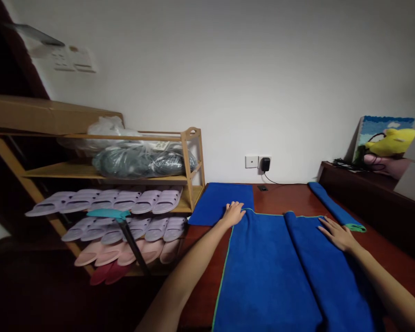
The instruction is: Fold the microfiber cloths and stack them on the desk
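Note:
A large blue towel [263,263] with green edging lies over the reddish-brown wooden table [280,198], a raised fold running lengthwise through it. My left hand [234,214] rests on its far left corner, fingers slightly bent and apart. Near the far right corner, my right hand [338,235] lies flat on the cloth with its fingers spread. Behind the left hand is a flat, folded blue cloth [224,196]. A rolled blue towel [335,207] with a green-edged end lies beyond the right hand.
Left of the table stands a wooden rack [190,175] with rows of lilac slippers [148,201], pink slippers [124,252] and a plastic-wrapped bundle [141,159]. A teal-topped pole [133,244] stands before it. A black plug [265,164] is in the wall; a yellow plush toy [392,142] sits right.

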The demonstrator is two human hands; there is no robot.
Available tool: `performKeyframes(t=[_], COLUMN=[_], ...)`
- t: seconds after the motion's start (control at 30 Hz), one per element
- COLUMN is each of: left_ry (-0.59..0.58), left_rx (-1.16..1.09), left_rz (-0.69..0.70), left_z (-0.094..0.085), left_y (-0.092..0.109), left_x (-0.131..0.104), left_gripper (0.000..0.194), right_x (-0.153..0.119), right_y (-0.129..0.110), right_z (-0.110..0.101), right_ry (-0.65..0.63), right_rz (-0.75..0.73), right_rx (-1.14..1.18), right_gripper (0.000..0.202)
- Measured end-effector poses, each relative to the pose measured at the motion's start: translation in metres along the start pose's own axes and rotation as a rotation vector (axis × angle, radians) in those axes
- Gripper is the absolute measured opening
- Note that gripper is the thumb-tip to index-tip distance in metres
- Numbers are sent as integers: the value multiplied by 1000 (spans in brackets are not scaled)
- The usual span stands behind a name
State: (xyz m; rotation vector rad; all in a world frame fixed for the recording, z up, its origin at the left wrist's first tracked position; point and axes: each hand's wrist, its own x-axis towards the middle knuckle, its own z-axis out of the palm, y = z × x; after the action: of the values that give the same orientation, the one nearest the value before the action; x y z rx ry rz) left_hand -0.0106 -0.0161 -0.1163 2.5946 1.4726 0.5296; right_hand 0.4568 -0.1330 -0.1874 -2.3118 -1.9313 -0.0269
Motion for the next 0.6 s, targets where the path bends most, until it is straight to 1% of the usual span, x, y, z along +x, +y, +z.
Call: performKeyframes(t=[0.13, 0.23, 0.43, 0.6], left_ry=[56, 116, 143, 177], left_rx=[-62, -164, -459, -624], left_rz=[-9, -6, -11, -19], left_z=[3, 1, -20, -38], left_y=[6, 5, -8, -14], left_x=[8, 10, 14, 8], left_gripper=[15, 7, 3, 9], right_x=[-4, -4, -2, -2], right_y=[11, 14, 16, 17], right_z=[-2, -5, -10, -12], right_ry=[-4, -6, -32, -26], right_rz=[0, 7, 10, -4], right_rx=[-15, -26, -67, -103], right_gripper=[71, 71, 73, 73])
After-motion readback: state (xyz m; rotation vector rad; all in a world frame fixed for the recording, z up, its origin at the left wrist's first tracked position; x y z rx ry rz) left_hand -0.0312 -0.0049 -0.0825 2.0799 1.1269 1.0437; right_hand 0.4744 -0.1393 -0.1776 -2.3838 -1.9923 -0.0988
